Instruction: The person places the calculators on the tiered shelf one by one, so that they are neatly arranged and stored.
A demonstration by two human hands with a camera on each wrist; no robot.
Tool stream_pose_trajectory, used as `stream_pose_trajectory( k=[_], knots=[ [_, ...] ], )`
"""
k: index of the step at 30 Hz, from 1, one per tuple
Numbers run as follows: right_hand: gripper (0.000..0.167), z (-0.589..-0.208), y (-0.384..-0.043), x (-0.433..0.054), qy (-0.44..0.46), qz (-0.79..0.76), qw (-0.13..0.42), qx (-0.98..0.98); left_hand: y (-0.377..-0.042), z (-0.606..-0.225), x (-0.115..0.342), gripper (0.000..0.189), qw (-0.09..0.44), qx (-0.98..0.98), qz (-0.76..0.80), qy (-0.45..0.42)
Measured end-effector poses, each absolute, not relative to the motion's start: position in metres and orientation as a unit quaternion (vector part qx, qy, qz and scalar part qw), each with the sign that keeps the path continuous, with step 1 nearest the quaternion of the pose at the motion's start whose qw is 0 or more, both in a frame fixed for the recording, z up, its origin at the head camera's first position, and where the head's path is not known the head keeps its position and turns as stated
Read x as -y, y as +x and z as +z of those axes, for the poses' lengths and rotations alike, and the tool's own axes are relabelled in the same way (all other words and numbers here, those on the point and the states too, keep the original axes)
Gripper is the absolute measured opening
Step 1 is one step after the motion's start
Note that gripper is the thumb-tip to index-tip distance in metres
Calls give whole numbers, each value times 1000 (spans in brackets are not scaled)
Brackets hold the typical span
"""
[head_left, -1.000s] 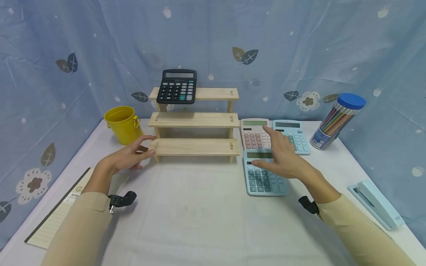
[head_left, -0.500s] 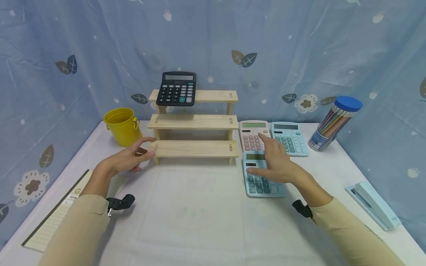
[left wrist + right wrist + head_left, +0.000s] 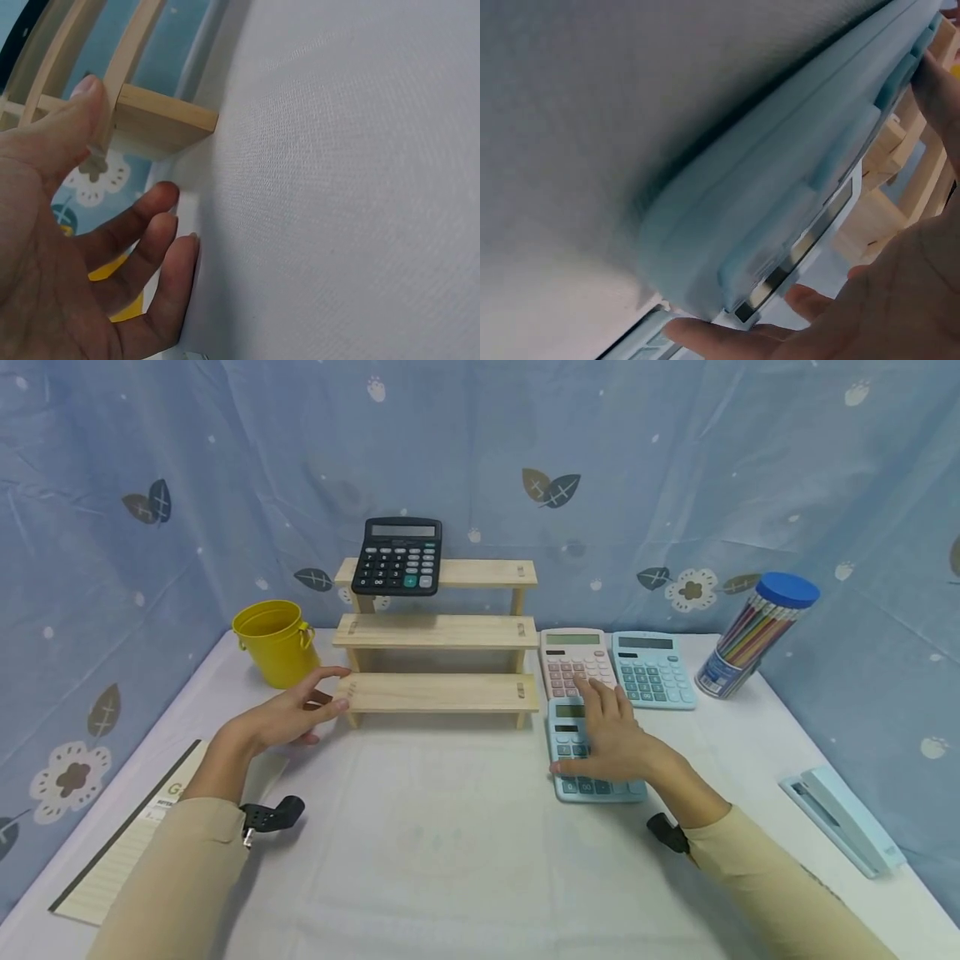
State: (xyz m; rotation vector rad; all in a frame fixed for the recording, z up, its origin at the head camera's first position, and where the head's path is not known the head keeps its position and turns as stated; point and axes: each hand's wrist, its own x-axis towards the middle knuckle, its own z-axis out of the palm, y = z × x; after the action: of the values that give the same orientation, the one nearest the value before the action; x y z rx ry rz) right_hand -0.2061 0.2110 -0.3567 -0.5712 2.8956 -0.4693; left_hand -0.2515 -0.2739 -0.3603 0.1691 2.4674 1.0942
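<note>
Three tiers of wooden rack (image 3: 438, 631) on the desk (image 3: 435, 860): with the left hand (image 3: 281, 720), pinches the left end of the lowest board (image 3: 435, 693). Flat to the right, just before a pink calculator (image 3: 570, 658): the nearer blue calculator (image 3: 570, 731), spanned with the relaxed, parted fingers of the right hand (image 3: 618, 747).

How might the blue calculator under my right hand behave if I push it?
The blue calculator is probably stiff, judging by its slab body. Its broad, low shape suggests sliding, not rolling. The smooth casing might feel slippery.
</note>
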Motion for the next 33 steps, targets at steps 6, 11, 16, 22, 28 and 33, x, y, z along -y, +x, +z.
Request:
stream_pose_trajectory(
  k=[6,11,16,22,28,33],
  knots=[
    [128,-360,-207,-220,-183,-167,103,-963,-256,-361,273,79,213,-892,393,67],
    [128,-357,-200,-233,-187,-168,121,-960,-257,-361,271,78,215,-889,397,74],
    [136,-347,-192,-240,-179,-138,149,-963,-252,-360,273,79,216,-891,394,67],
    [146,-348,-188,-246,-169,-118,162,-965,-250,-360,274,78,211,-893,392,64],
    [145,-346,-189,-259,-166,-124,148,-967,-252,-362,273,80,212,-889,400,69],
    [145,-347,-192,-263,-173,-152,124,-965,-253,-363,274,81,215,-889,399,63]
  ],
)
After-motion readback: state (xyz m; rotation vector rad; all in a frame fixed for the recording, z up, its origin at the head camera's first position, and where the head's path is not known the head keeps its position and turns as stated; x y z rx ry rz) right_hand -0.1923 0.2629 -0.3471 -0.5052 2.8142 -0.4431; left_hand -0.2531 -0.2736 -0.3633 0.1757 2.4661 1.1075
